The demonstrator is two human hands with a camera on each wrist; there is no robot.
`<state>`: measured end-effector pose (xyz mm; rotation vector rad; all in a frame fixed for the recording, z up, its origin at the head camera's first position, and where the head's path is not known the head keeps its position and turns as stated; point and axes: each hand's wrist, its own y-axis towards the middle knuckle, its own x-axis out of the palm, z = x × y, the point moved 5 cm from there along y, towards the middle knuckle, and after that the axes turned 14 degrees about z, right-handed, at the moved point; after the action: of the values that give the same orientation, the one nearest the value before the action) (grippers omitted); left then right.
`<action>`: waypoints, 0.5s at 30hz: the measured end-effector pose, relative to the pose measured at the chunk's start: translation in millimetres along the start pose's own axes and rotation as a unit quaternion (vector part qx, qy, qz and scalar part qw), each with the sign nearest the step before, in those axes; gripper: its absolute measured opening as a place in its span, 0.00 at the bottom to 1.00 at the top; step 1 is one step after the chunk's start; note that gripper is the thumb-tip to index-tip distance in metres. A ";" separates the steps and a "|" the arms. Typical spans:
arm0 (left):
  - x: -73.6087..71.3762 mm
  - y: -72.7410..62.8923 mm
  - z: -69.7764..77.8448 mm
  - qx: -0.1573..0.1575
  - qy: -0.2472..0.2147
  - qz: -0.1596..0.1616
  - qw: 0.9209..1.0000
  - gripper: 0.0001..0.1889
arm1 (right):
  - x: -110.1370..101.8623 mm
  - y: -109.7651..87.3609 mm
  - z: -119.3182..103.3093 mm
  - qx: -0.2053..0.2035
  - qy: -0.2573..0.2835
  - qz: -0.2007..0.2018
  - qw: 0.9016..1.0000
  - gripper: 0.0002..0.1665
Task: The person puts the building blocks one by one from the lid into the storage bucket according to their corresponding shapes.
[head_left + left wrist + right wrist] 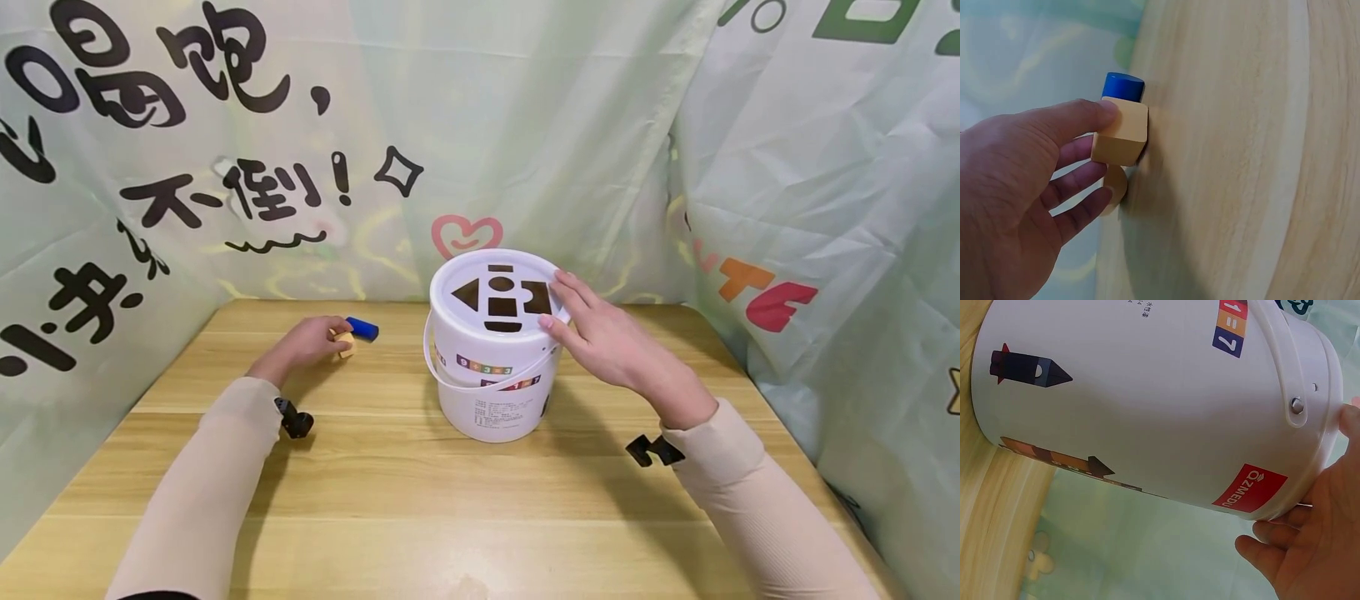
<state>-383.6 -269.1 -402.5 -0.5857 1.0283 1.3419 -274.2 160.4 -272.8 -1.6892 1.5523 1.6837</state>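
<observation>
In the head view, my left hand (311, 340) is at the left of the table, pinching a pale wooden block (1121, 128) between thumb and fingers. Just beyond that block lies a blue cylinder (363, 328). A second pale wooden piece (1116, 184) shows behind the lower fingertips in the left wrist view, partly hidden. My right hand (611, 342) rests on the right rim of a white bucket (491, 408), its thumb on the lid and its other fingers along the edge. Cut-outs of several shapes pierce the white lid (442, 287).
The bucket's white handle (450, 383) hangs down its front. Printed curtains (540, 125) enclose the back and sides of the wooden table (420, 517). A small black camera (295, 418) is strapped at the left wrist, another black device (655, 451) at the right.
</observation>
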 end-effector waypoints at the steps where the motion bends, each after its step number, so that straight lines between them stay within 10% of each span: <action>1: -0.6 0.1 0.1 0.001 0.001 0.001 1.000 0.20 | -0.1 0.0 0.1 0.001 0.000 0.000 1.000 0.45; 15: -32.1 3.9 39.2 0.066 -0.019 0.032 0.997 0.22 | 0.4 -0.3 0.9 0.001 0.001 0.001 1.000 0.45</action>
<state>-374.4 -251.4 -355.7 -0.4300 1.1032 1.3246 -274.5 161.1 -273.5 -1.6901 1.5567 1.6817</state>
